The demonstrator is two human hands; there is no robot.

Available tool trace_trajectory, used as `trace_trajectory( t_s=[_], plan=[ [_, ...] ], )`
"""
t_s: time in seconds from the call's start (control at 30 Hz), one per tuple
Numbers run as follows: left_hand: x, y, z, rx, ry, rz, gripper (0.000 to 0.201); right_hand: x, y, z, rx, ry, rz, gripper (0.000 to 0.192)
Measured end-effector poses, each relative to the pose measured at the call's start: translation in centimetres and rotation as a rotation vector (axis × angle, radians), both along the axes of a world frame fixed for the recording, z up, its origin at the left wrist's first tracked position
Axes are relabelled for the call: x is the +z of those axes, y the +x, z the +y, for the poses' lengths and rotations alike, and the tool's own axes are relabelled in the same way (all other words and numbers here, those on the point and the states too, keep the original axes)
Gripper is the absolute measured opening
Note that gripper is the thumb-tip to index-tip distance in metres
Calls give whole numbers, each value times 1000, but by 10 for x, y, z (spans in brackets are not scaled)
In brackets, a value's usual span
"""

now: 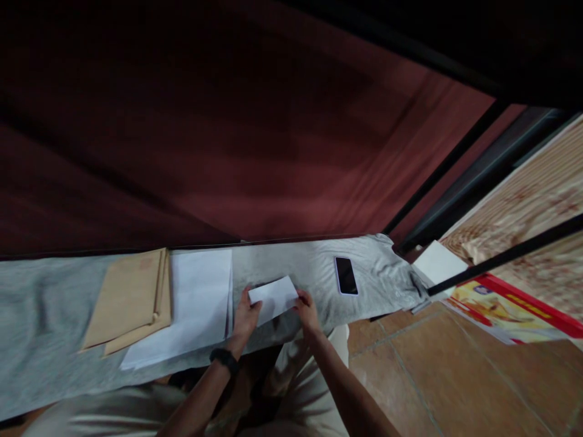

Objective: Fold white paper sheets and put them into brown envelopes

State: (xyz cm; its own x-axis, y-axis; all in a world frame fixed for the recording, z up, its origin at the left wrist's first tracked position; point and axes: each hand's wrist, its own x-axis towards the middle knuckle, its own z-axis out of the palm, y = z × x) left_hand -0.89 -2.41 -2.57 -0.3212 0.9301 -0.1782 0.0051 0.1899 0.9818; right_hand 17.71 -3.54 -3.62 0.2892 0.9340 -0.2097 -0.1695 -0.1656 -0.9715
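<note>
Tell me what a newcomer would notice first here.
Probably the small folded white paper at centre, held at its ends by the left hand and right hand over the grey cloth. Then the stack of white sheets and brown envelopes to the left, and the phone to the right.

Both hands hold a small folded white paper sheet just above a grey cloth-covered table. The left hand, with a black band at its wrist, grips the sheet's left end, and the right hand pinches its right end. Just left of the hands lies a stack of larger white paper sheets, with tan brown envelopes beside it. A black smartphone lies to the right on the cloth.
</note>
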Motion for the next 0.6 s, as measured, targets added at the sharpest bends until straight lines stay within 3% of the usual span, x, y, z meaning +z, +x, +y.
trace_trajectory(
  t_s=[0.1,0.23,0.33,0.5,0.6],
  plan=[
    [-5,-5,3,-46,-20,149,65,-4,5,-2,14,88,-208,35],
    [-8,-4,4,-194,-18,512,68,-7,-4,-5,302,355,-846,44],
    [-10,-7,5,-249,-5,649,67,-12,-13,-6,423,440,-1209,46],
    [-8,1,-3,-169,183,898,55,-21,-15,-8,424,438,-1407,50],
    [-8,21,-8,-258,308,1025,52,-23,-13,-10,448,438,-1432,53]
  ],
)
